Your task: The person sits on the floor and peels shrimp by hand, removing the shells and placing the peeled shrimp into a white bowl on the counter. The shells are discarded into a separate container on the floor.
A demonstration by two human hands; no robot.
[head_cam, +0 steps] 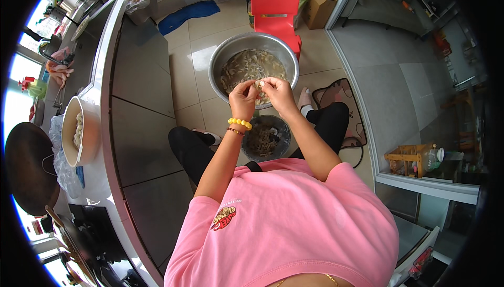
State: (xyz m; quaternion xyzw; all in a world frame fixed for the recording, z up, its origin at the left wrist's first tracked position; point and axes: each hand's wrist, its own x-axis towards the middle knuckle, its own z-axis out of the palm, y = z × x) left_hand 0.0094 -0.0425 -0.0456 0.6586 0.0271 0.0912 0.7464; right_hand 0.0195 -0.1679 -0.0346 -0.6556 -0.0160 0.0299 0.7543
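A large metal basin (223, 51) stands on the floor before me, holding murky water and many pale, soft food pieces (254, 64). Over its near side, my left hand (243, 99) and my right hand (279, 95) meet at the fingertips. Between them they pinch a small pale food piece (258, 85), partly hidden by the fingers; its exact kind cannot be made out. Below my wrists, between my legs, sits a dark round bin (287, 145) with brownish scraps (263, 141) in it.
A red plastic chair (274, 3) stands just beyond the basin. On the left counter are a cream plastic tub (92, 133) with pale food inside and a wok (29, 169). A blue mat (189, 16) and a cardboard box (321, 5) lie farther off. Glass door framing (350, 86) runs along the right.
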